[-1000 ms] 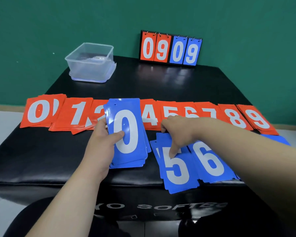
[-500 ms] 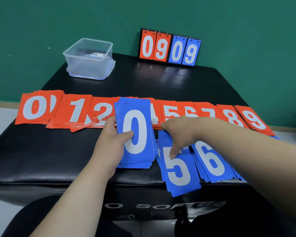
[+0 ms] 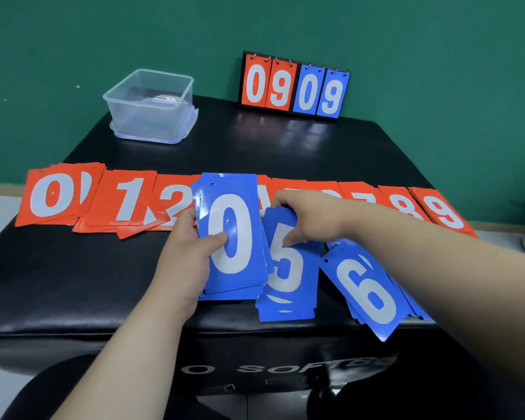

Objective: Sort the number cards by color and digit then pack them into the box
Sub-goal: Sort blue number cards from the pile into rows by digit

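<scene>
Left hand [image 3: 188,259]: grips the blue 0 stack [image 3: 231,237] at centre frame, thumb on the digit.
Right hand [image 3: 306,216]: pinches the top edge of the blue 5 pile [image 3: 288,268], which is tucked just right of that stack.
Step, we judge: joining the 5s to the held stack.
Doing it well: we'd square the glossy 5s before lifting and leave the blue 6 pile [image 3: 367,292] undisturbed.
Box [image 3: 152,116]: upper left on the counter [image 3: 73,283], well apart from the cards.

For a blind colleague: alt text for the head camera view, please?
A person's left hand holds a blue card stack topped by 0 while the right hand grips a blue 5 pile beside it. Red number cards line the black table; a clear box sits behind.
</scene>
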